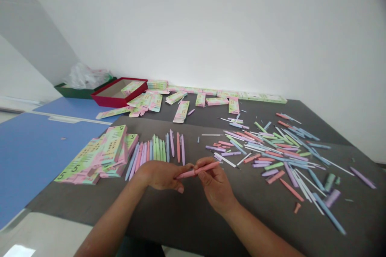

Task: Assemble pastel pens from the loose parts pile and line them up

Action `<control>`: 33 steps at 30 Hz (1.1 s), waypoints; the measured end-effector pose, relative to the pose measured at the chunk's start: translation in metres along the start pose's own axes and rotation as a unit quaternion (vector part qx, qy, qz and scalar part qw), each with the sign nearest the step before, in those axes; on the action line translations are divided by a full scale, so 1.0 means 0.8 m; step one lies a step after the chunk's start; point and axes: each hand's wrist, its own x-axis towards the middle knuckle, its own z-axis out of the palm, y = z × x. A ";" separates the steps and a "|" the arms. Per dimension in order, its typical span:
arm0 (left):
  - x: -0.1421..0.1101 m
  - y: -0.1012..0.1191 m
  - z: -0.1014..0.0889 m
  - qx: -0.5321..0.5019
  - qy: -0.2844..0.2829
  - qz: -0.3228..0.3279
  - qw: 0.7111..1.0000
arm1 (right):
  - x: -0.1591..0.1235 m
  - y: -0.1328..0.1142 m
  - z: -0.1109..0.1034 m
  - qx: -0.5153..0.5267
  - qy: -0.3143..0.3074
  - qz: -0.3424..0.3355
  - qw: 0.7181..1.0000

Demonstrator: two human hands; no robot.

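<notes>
A coral-pink pen (187,174) lies level between my two hands, above the front of the dark table. My left hand (163,176) is closed on its left end, thumb below and fingers above. Around its middle and right part my right hand (215,184) is wrapped, with the fingertips pinching the barrel. Just beyond my left hand stands a row of pens (155,148) in blue, purple, pink and green, laid side by side. To the right spreads a loose heap of pen parts (271,148): coloured barrels, white refills and small pieces.
Stacked printed pen boxes (105,148) lie left of the row. More cartons (181,111) are scattered towards the wall. A red box (119,98) and a green tray (75,91) with clear plastic bags (86,75) stand at the back left, on a blue surface (39,136).
</notes>
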 end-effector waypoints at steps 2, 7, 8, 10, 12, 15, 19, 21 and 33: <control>-0.001 0.002 -0.001 -0.002 -0.003 -0.002 1.000 | -0.001 -0.001 0.000 -0.012 0.004 -0.016 1.000; -0.003 0.006 -0.004 -0.003 -0.012 -0.002 1.000 | -0.001 -0.006 0.002 -0.030 -0.005 -0.049 0.998; -0.004 0.006 -0.004 -0.004 -0.014 -0.003 1.000 | -0.001 -0.007 0.003 -0.029 -0.008 -0.051 0.998; -0.005 0.007 -0.005 -0.004 -0.018 -0.006 1.000 | -0.001 -0.007 0.003 -0.031 -0.010 -0.055 0.998; -0.006 0.007 -0.006 -0.002 -0.023 -0.006 1.000 | -0.001 -0.005 0.003 -0.036 -0.012 -0.061 0.997; -0.007 0.007 -0.006 -0.001 -0.024 -0.005 1.000 | 0.000 -0.002 0.001 -0.045 -0.016 -0.073 0.996; -0.009 0.007 -0.005 -0.006 -0.016 -0.014 1.000 | -0.001 -0.004 -0.001 -0.084 -0.016 -0.088 0.992; -0.009 0.007 -0.005 -0.008 -0.011 -0.011 1.000 | -0.001 -0.007 -0.002 -0.107 -0.022 -0.096 0.989; -0.008 0.011 -0.008 0.007 -0.016 0.003 1.000 | -0.005 -0.014 0.004 -0.153 -0.014 -0.034 0.988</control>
